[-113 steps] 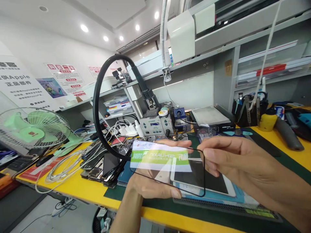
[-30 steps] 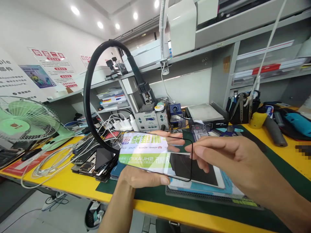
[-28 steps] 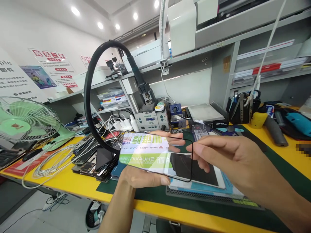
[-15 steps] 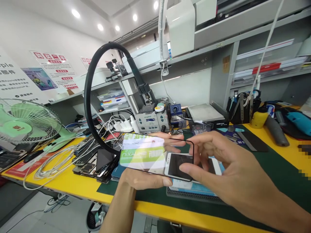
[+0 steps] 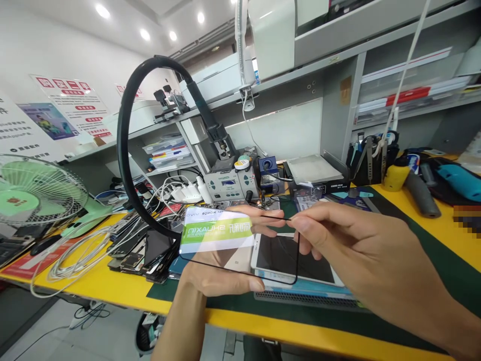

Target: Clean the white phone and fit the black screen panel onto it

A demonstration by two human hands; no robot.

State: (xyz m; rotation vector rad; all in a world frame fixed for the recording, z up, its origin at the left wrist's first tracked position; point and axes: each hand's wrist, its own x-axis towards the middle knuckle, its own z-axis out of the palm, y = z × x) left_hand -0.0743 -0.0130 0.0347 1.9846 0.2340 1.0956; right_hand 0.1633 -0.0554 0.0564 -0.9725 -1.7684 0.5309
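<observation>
My left hand (image 5: 221, 282) supports a clear, black-edged phone screen protector (image 5: 216, 233) from below, its thumb along the near edge and fingers at the far edge. The glass is tilted and reflects a green sign with mirrored lettering. My right hand (image 5: 361, 260) pinches the protector's far right corner between thumb and fingers. Beneath the glass and my right hand lies a white phone (image 5: 314, 263) with a dark screen, partly hidden by that hand. A pale gold phone back (image 5: 237, 258) shows through the glass. Under the white phone is something blue and white on a dark perforated pad (image 5: 304, 300).
A soldering station (image 5: 229, 186) and a thick black hose (image 5: 124, 135) stand behind my hands. Stacked phone parts (image 5: 156, 250) and white cables (image 5: 80, 245) lie left, near a green fan (image 5: 30, 195). A yellow bottle (image 5: 394, 175) stands right. The yellow table edge (image 5: 300, 333) runs in front.
My right thumb has risen from over the white phone to the protector's corner, where the fingers now pinch. More of the phone's dark screen shows. The view has shifted slightly.
</observation>
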